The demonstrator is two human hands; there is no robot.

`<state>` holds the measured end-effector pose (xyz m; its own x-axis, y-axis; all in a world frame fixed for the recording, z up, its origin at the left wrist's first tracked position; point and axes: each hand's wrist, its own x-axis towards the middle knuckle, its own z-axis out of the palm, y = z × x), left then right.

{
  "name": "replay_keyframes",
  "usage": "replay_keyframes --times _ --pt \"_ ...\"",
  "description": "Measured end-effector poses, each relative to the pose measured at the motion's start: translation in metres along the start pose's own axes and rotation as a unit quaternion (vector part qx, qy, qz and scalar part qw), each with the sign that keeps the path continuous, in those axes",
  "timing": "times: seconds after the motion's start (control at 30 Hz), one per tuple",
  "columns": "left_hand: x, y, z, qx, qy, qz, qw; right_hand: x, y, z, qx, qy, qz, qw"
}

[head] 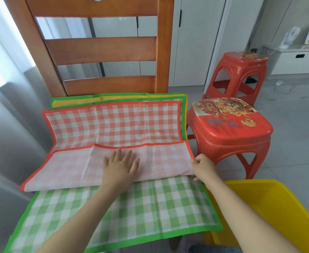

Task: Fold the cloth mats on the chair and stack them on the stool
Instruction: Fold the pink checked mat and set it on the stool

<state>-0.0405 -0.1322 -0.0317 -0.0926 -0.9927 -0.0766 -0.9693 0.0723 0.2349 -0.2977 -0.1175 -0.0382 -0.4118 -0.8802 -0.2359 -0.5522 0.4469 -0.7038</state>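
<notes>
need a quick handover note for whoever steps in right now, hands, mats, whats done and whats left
Left hand: flat, fingers spread, pressing the folded-over flap of the orange check mat.
Right hand: pinching that flap's right edge.
Mats: orange one on top of the green check mat on the chair; a yellow-edged layer shows behind them.
Done: first fold of the orange mat started.
Left: finish folding it, fold the others, stack all on the near red stool, which holds no mats yet.

Two bare forearms enter from bottom edge, no sleeves visible to frame edge. Left hand and right hand bare: no rings, watch, bracelets or gloves. Fingernails short, unpainted. Strip of grey-blue garment shows between arms at bottom edge.
</notes>
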Motion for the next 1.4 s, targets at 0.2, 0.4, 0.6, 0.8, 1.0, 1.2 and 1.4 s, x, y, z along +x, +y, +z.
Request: replay_keyframes --times 0.2,0.4,0.6,0.8,1.0,1.2,1.4 --pt "-0.021 -0.008 0.011 0.044 -0.059 -0.033 0.997 -0.003 0.003 -0.002 0.036 0.037 -0.026 0.998" --pt "-0.023 -0.009 0.016 0.045 -0.042 -0.050 0.997 -0.007 0.002 0.005 0.047 0.101 -0.054 0.992" --pt "-0.022 -0.008 0.014 0.035 -0.033 -0.066 0.997 -0.004 -0.001 0.006 0.032 0.110 -0.052 0.992" --pt "-0.022 -0.012 0.012 0.060 -0.008 -0.045 0.997 0.001 0.003 0.007 -0.019 0.063 -0.043 0.997" --pt "-0.017 -0.012 0.013 0.050 -0.011 -0.054 0.997 -0.002 0.000 0.009 -0.015 0.062 -0.053 0.997" --pt "-0.015 -0.014 0.011 0.043 -0.016 -0.066 0.997 0.001 0.000 0.012 -0.011 0.070 -0.039 0.997" --pt "-0.015 -0.015 0.013 0.048 -0.015 -0.059 0.997 0.001 0.002 0.013 -0.052 0.086 -0.043 0.994"
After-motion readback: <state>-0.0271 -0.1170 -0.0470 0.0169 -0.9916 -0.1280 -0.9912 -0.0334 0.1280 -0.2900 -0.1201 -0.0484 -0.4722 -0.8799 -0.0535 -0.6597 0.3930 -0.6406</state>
